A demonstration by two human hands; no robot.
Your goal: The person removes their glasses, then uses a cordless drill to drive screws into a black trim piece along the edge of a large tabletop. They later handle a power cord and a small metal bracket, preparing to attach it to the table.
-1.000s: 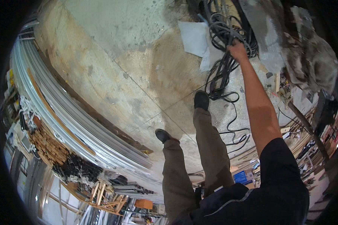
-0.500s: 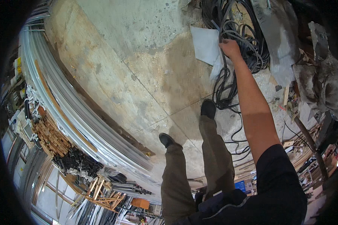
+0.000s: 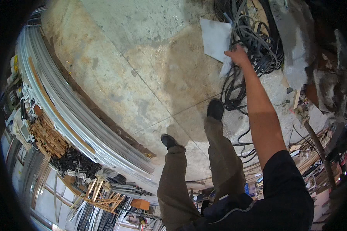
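One hand shows in the head view: the right hand [image 3: 238,56], arm stretched forward, its grip curled on the grey cables [image 3: 254,42] heaped on the concrete floor [image 3: 142,77]. The cables trail back toward the right shoe [image 3: 215,109]. A pale sheet [image 3: 216,38] lies just left. The left hand is unseen.

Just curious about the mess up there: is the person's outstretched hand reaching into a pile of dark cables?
Yes, the right hand is stretched out at the edge of the tangled dark cables, beside a pale sheet on the concrete floor.
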